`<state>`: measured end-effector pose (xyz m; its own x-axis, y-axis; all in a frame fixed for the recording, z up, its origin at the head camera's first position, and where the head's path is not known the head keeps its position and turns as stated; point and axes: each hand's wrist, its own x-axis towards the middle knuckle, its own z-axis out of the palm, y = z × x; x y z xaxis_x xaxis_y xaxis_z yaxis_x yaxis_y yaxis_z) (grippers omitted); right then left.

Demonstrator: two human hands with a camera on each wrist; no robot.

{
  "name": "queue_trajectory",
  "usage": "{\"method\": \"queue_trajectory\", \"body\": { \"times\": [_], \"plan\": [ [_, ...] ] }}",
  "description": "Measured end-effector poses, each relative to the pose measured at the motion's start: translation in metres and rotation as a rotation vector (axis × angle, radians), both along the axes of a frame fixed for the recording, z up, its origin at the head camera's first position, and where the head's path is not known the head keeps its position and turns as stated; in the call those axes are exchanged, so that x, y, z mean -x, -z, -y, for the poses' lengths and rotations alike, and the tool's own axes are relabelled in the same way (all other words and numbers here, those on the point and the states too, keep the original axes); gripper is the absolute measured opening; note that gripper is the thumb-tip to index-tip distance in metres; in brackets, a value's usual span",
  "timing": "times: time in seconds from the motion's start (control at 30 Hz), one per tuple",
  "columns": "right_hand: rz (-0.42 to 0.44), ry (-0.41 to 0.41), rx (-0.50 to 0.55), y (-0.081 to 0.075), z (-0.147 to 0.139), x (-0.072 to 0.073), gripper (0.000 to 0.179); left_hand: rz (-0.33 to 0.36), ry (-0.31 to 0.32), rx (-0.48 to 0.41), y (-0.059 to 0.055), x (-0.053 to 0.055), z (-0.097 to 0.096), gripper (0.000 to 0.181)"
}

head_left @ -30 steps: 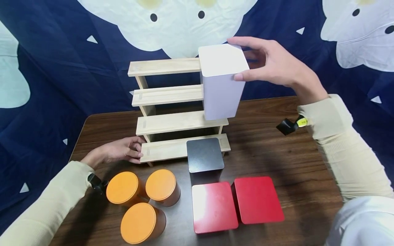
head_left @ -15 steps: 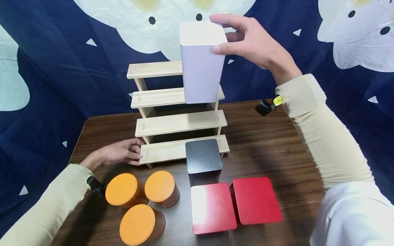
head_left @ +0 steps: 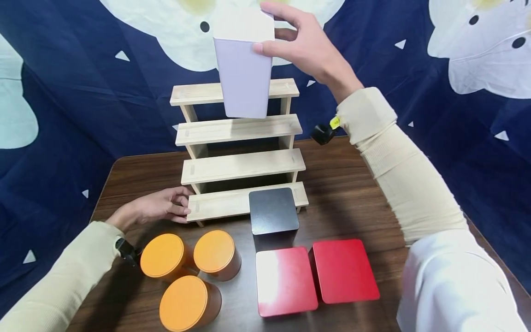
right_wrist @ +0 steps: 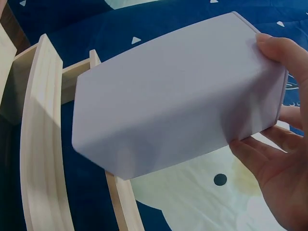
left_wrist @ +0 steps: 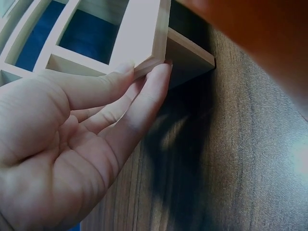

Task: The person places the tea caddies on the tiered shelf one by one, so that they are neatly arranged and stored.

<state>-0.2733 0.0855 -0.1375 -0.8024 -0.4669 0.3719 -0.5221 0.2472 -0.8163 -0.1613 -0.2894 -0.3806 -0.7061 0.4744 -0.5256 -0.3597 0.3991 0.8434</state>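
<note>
My right hand grips a tall white square box near its top, thumb on the front face and fingers behind. The box is raised in front of the top board of a stepped wooden shelf; in the right wrist view the box overlaps the upper boards. At the shelf's lower left, my left hand pinches the end of the bottom board. The left wrist view shows the thumb on that board's corner and the fingers underneath.
A black square box stands before the shelf's lower right. Two red square boxes are nearer the front. Three round orange-lidded tins stand at front left. A dark blue patterned cloth hangs behind the wooden table.
My right hand has lifted the white box and carried it leftwards, from the shelf's right side to in front of the top board. My left hand stays on the bottom board.
</note>
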Motion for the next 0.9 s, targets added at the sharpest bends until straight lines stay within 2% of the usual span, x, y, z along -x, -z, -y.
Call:
{"method": "queue_trajectory", "body": {
  "times": [0.2,0.47,0.77,0.9],
  "plan": [
    [0.01,-0.015,0.081,0.0,0.015,0.004,0.078,0.002,0.004,0.006,0.0,0.0,-0.002,0.048],
    [0.046,-0.051,0.143,-0.002,0.035,-0.002,0.079,0.006,-0.001,0.0,-0.001,-0.001,-0.004,0.044],
    [0.061,-0.05,0.144,0.0,0.053,0.004,0.078,0.009,-0.008,-0.003,0.001,-0.003,-0.005,0.043],
    [0.066,-0.016,0.137,0.003,0.06,0.01,0.075,0.012,-0.006,-0.002,0.0,-0.003,-0.006,0.044]
  ]
}}
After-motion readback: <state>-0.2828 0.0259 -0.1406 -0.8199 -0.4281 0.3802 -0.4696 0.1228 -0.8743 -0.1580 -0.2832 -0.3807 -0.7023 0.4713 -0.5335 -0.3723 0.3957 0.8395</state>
